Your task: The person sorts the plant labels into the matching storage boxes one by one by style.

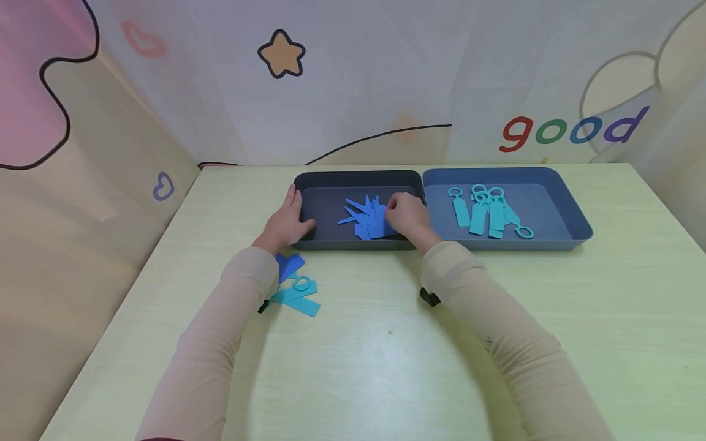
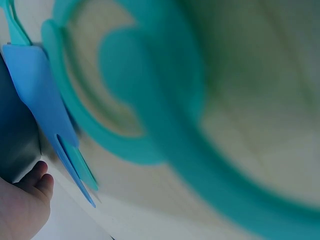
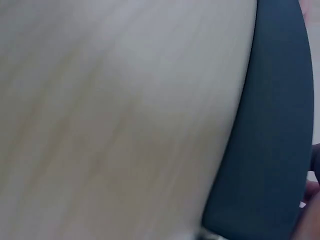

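Note:
In the head view my left hand rests at the left end of the black tray, fingers straight along the rim and thumb over the inside. The left wrist view shows part of that hand beside the tray. My right hand reaches into the same tray, its curled fingertips pinching at the edge of a blue tag. Under and beside it lies a pile of flat blue tags with pointed ends. The right wrist view has mostly the tray's outer wall, with fingers at its far right edge.
A blue-grey tray adjoins on the right, holding several teal tags with ring ends. By the left sleeve, more teal tags and a blue tag lie on the wooden table. A printed curtain hangs behind.

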Tool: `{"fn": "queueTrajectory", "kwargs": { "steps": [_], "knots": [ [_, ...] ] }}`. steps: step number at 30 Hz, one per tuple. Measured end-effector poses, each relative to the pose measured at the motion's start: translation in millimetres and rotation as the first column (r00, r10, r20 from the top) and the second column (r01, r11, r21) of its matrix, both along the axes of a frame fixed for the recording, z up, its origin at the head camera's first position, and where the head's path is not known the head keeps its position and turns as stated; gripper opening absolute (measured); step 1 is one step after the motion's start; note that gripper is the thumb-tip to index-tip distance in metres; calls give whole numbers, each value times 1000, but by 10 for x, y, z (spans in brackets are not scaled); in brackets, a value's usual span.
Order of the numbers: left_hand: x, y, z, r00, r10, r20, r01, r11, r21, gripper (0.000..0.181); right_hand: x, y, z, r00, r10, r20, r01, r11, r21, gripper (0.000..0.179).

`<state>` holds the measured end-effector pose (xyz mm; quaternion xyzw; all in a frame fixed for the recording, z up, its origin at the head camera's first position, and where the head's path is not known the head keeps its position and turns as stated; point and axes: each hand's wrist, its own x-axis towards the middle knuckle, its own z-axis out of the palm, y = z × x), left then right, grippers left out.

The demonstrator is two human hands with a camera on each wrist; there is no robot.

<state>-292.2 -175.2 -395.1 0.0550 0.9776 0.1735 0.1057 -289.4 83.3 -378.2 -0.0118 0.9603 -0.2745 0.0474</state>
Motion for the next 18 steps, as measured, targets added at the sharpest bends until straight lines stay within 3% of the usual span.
{"fn": "queueTrajectory", "kwargs": {
  "steps": [6, 11, 15, 18],
  "knots": [
    [1, 13, 3, 1000, -7, -1, 7, 1000, -4, 83, 33, 192, 63, 980, 111, -165, -90, 987, 130, 25],
    [2, 19, 10, 1000, -6, 5, 6, 1000, -13, 83, 53, 486, 125, 948, 184, -258, -97, 943, 317, 39],
    [-15, 4, -2, 1000, -6, 18, 6, 1000, 0, 83, 37, 810, 179, 953, 187, -237, -91, 927, 364, 52],
    [-41, -20, -37, 1000, -11, 7, 11, 1000, 5, 84, 31, 1093, 233, 972, 151, -181, -81, 935, 345, 58]
  ]
}}
